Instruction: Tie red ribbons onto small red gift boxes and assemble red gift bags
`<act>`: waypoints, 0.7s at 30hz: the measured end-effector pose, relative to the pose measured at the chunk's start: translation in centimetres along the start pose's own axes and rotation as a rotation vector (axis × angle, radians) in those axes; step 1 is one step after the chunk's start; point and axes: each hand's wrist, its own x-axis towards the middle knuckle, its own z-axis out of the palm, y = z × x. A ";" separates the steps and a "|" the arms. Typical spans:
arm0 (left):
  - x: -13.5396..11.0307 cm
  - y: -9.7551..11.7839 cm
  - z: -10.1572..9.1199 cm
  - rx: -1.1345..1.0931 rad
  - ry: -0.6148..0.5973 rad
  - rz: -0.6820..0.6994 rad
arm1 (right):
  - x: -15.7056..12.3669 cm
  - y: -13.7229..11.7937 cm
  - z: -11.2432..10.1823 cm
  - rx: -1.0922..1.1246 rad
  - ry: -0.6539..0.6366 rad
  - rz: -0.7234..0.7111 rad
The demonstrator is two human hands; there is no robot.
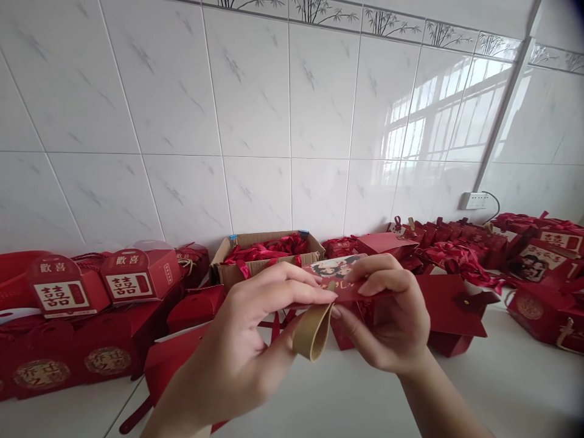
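Note:
Between my hands, above the white table, is a small red gift box with a printed picture and gold lettering on top. A gold strap bends into a loop at its near edge. My left hand is closed, its fingertips pressing on the box's edge where the strap meets it and its thumb beside the loop. My right hand grips the box's right side, fingers bent over the top and thumb tip touching the strap's base. The box's underside is mostly hidden.
A cardboard carton of red ribbons stands by the tiled wall. Red gift boxes are stacked at left, and several more crowd the right. A red box with a wide lid sits beside my right hand. A wall socket is at right.

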 end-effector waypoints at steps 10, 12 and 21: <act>0.0 -0.4 -0.1 0.077 0.015 0.067 | 0.2 -0.2 -0.2 -0.050 -0.034 -0.050; 0.0 -0.4 -0.1 0.085 0.019 0.083 | 0.3 -0.3 -0.1 -0.058 -0.046 -0.059; 0.1 -0.4 -0.2 0.102 0.029 0.090 | 0.7 -0.5 0.0 -0.116 -0.087 -0.081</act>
